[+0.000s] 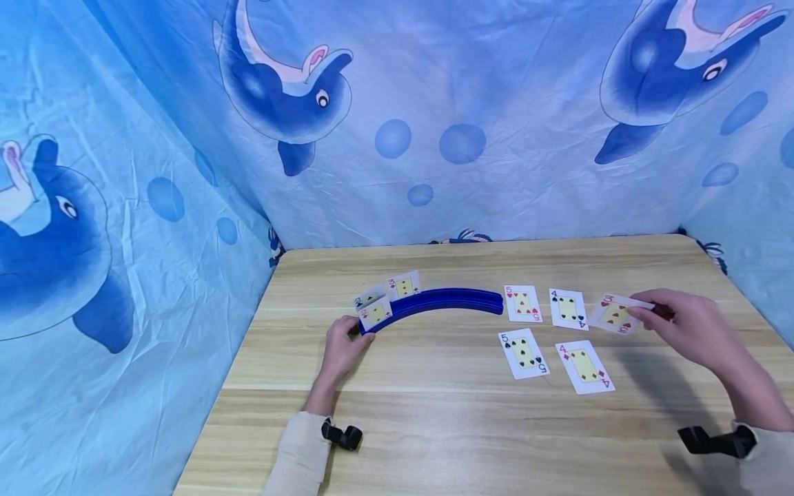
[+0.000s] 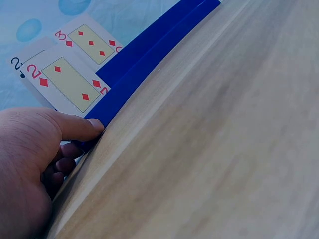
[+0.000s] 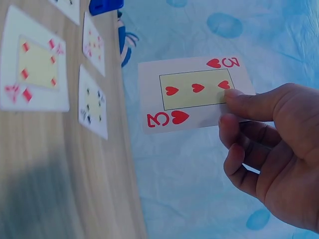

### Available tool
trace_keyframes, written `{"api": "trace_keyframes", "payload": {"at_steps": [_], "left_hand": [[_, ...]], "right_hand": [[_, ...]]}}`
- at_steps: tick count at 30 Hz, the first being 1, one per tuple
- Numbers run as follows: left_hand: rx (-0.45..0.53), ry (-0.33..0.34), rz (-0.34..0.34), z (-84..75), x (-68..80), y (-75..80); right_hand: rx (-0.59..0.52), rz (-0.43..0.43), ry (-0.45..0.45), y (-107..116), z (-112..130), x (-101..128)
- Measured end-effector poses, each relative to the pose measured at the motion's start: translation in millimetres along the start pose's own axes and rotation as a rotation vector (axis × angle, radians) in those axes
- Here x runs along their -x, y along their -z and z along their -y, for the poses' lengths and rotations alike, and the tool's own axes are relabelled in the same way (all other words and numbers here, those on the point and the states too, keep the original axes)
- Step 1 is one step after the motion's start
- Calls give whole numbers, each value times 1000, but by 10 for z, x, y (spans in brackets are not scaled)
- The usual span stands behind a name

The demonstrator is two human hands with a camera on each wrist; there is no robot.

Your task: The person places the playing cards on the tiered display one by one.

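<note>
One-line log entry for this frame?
left hand: grips card holder end | right hand: pinches 3 of hearts, lifted | table: four cards flat

Left hand (image 1: 344, 342) forward, fingers curled in a light grip; right hand (image 1: 685, 327) raised, thumb-and-finger pinch.

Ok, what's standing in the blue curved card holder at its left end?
Three cards stand in the blue holder: a two of diamonds in front, a three of diamonds beside it, and a black two mostly covered, suit unreadable.
</note>
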State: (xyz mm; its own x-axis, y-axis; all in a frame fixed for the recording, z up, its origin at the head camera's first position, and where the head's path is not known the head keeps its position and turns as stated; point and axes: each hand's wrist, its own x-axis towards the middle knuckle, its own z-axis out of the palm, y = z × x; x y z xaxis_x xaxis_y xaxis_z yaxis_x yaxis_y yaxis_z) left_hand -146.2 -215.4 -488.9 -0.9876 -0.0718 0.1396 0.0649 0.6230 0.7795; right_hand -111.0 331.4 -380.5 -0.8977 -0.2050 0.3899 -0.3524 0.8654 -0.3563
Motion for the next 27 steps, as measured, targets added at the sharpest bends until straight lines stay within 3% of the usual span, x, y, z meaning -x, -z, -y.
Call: {"api": "trace_keyframes", "payload": {"at_steps": [12, 27], "left_hand": [[-7, -17, -9, -7, 5, -3], [-16, -32, -13, 3, -1, -7]], "right_hand": [[-50, -14, 80, -59, 227, -286], [-109, 11, 94, -150, 468, -604]]}}
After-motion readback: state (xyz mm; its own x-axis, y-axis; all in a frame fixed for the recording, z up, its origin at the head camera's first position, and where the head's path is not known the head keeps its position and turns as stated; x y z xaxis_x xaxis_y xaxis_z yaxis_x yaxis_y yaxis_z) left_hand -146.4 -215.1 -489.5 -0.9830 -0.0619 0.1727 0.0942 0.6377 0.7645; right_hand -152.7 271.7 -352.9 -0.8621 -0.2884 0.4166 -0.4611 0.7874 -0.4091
